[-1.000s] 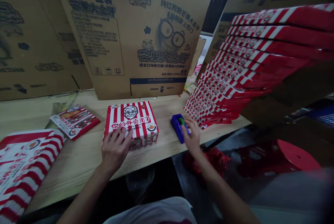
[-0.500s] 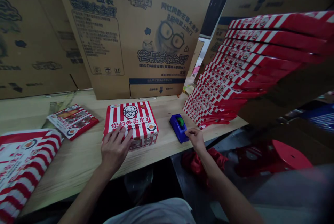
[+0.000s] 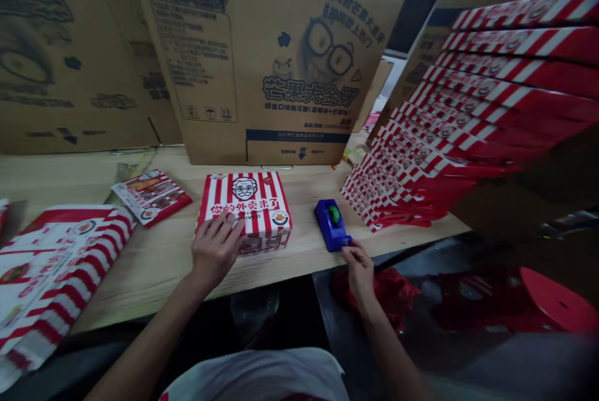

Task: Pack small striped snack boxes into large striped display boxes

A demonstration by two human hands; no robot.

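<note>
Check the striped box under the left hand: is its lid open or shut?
Shut: the box has its lid lying flat, with the left hand resting on top. Whether it is taped, I cannot tell.

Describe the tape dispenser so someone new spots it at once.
Find the big brown carton standing along the back of the table. In front of it, between the striped box and the tall stack on the right, sits the tape dispenser. Its solid blue body, with a green core, stands out from its red-and-white neighbours.
</note>
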